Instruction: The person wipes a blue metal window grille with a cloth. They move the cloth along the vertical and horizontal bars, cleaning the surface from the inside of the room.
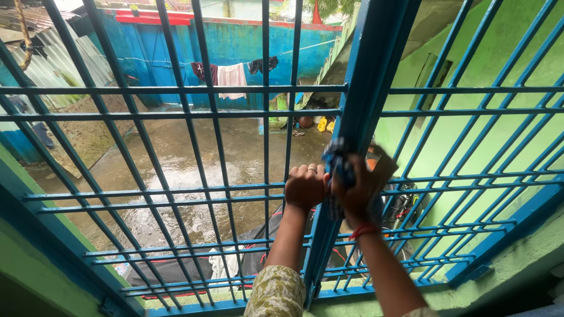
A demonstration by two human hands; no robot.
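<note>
Both hands [332, 188] press a seemingly checked cloth [339, 170] against the upright blue post [367, 88].

Soft overcast daylight from outside, no hard shadows. Pale glare on wet courtyard floor [176, 176]. Wide-angle bending of grille bars [176, 88] toward edges. Dim bottom corners. Sharp focus throughout, slight softness far back.
</note>
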